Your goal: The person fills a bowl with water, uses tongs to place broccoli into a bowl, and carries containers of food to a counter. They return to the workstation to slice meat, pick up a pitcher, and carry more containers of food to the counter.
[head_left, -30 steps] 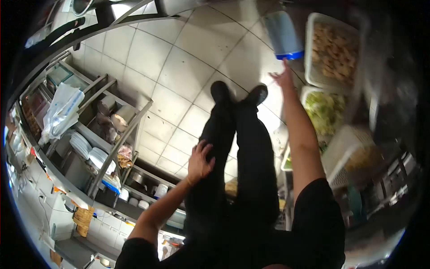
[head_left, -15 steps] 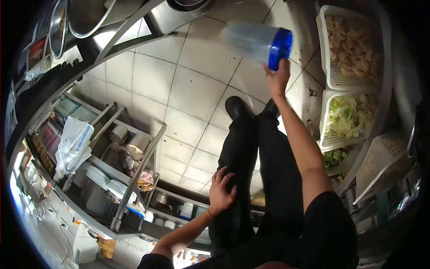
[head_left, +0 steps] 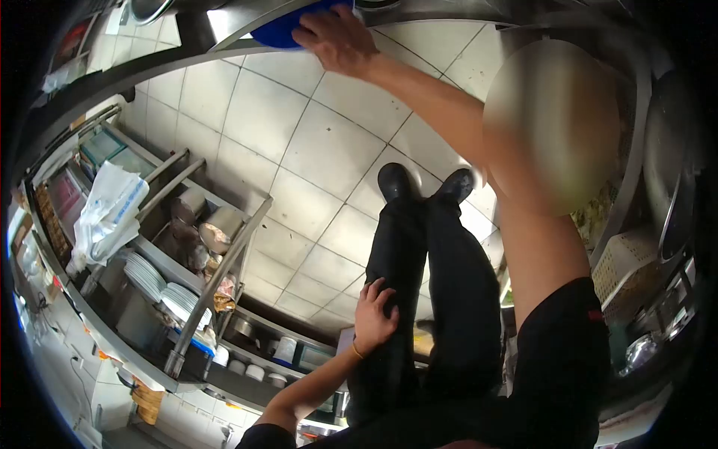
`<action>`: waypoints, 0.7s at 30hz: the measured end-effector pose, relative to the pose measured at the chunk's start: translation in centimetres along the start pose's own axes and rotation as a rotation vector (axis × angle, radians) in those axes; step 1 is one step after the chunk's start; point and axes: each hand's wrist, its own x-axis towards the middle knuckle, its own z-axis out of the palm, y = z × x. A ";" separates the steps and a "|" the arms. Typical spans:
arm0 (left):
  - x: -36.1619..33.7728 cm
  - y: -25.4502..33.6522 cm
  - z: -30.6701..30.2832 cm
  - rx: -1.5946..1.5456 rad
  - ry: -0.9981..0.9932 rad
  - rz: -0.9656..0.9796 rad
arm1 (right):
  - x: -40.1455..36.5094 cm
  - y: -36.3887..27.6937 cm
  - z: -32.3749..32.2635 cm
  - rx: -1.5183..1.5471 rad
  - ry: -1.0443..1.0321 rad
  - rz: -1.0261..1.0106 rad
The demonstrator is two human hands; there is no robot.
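My right hand (head_left: 340,43) reaches far out to the top edge of the view. Its fingers curl over the blue end (head_left: 280,31) of the translucent container, beside a metal counter edge (head_left: 224,43). The container's clear body is hidden from sight. My left hand (head_left: 375,316) lies on my black-trousered leg (head_left: 395,254), fingers stretched and thumb apart, holding nothing.
At left a metal rack carries stacked white plates (head_left: 179,303), metal pots (head_left: 221,228) and a white plastic bag (head_left: 112,202). A white perforated basket (head_left: 621,269) stands at right. A blurred round patch covers much of the upper right. Pale tiles (head_left: 336,142) form the floor.
My right hand has swung up and left with the container, from above the floor to the counter edge. My left hand stays on my leg.
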 end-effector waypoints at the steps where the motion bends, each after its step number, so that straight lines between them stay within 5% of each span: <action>1: -0.1 0.0 0.0 -0.009 0.009 -0.004 | 1.5 0.1 1.3 0.095 0.153 0.150; 3: -0.2 0.1 0.1 0.027 0.022 0.002 | 3.2 0.4 0.4 0.192 0.303 0.290; 5: -0.3 0.0 0.2 0.020 0.040 -0.010 | 5.4 0.8 -4.7 0.700 -0.418 0.502; 6: -0.5 0.0 0.2 0.018 0.049 -0.020 | 6.0 1.3 -1.8 0.186 -0.394 0.268; 7: -0.6 0.0 0.2 0.019 0.054 -0.029 | 5.1 1.4 0.5 0.195 -0.392 0.262; 9: -0.5 -0.1 0.5 -0.054 0.081 -0.039 | 3.6 0.7 0.1 0.494 0.002 0.373; 11: -0.9 -0.3 0.9 -0.043 0.107 -0.013 | -1.1 -1.8 -1.4 -0.084 0.197 0.012; 13: -0.6 0.7 0.7 -0.031 0.114 -0.049 | -10.0 -6.6 -3.1 0.141 -0.331 0.352; 14: -0.5 1.1 0.5 -0.050 0.124 -0.046 | -16.6 -9.6 -4.5 0.136 -0.427 0.358; 16: 0.4 1.6 -0.7 -0.085 0.176 -0.004 | -21.9 -17.4 -19.2 0.342 -1.031 0.612; 17: 1.1 2.5 -2.0 -0.104 0.219 0.026 | -28.9 -21.3 -22.4 0.138 -0.872 0.372; 18: 2.0 3.7 -3.8 -0.260 0.231 -0.009 | -29.9 -22.7 -27.1 0.435 -1.640 0.227; 19: 3.2 5.6 -6.1 -0.407 0.224 -0.039 | -30.3 -25.0 -35.5 0.210 -1.320 -0.016; 21: 1.9 15.0 -14.5 -0.701 0.304 0.260 | -30.3 -25.4 -42.7 0.495 -1.076 0.309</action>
